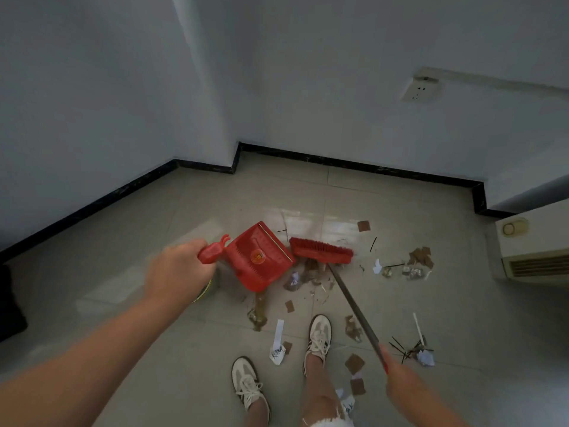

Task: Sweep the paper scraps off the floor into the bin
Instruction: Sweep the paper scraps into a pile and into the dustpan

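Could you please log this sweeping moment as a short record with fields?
left hand: left hand grips the red dustpan by its handle, pan tilted
right hand: right hand holds the broom by its grey pole
broom head: beside the dustpan's open edge
paper scraps: scattered on the tiled floor, none visible inside the dustpan
bin: only a partly hidden round object under the left wrist; cannot confirm
feet: two white sneakers among scraps

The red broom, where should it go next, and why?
Probably pull the broom toward the dustpan held in the left hand: brown scraps lie just below the bristles, beside the pan's open edge.
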Tool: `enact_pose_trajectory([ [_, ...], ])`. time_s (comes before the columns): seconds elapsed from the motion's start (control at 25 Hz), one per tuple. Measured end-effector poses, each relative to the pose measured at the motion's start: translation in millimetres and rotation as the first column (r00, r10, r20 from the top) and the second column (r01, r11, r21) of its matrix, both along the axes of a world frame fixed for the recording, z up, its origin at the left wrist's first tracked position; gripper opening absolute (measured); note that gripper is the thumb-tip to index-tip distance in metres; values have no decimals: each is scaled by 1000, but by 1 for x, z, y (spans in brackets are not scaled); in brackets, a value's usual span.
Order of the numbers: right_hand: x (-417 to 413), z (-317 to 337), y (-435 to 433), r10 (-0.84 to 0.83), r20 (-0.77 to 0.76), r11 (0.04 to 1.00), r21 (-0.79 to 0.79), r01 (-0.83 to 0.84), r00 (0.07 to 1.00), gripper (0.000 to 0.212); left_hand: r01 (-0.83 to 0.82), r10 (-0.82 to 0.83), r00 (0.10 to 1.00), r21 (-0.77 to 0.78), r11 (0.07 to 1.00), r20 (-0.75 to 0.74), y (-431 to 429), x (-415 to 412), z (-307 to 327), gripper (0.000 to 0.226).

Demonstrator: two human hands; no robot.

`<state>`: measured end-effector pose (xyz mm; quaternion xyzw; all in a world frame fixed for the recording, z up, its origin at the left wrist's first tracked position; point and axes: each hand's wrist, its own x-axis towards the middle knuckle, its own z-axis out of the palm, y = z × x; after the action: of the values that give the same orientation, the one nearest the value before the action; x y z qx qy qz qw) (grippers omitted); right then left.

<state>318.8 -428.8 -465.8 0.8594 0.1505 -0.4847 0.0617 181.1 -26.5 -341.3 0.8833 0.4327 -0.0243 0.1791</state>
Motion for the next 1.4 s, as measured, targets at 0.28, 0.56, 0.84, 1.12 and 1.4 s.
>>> enact_pose_trajectory([
  [0.28,-89,27,-78,-61,-129,998,-6,60,990,96,39,-38,997,-12,999,72,0,-54,20,37],
  [0.56,-73,90,-52,-368,0,923,121,366,930,65,14,-11,995,-35,999,99,-7,-91,29,27],
  [0.84,26,69,61,-477,-84,832,277,480,875,27,-27,28,997,-11,1000,70,-36,-92,14,35],
  [1.12,18,-20,147,-230,-76,951,195,240,970,49,3,-3,1000,119,993,-4,-71,-137,-11,36],
  [1.4,-56,-17,87,232,-66,971,69,-228,970,79,-192,207,974,141,971,-95,-90,-188,-10,29],
])
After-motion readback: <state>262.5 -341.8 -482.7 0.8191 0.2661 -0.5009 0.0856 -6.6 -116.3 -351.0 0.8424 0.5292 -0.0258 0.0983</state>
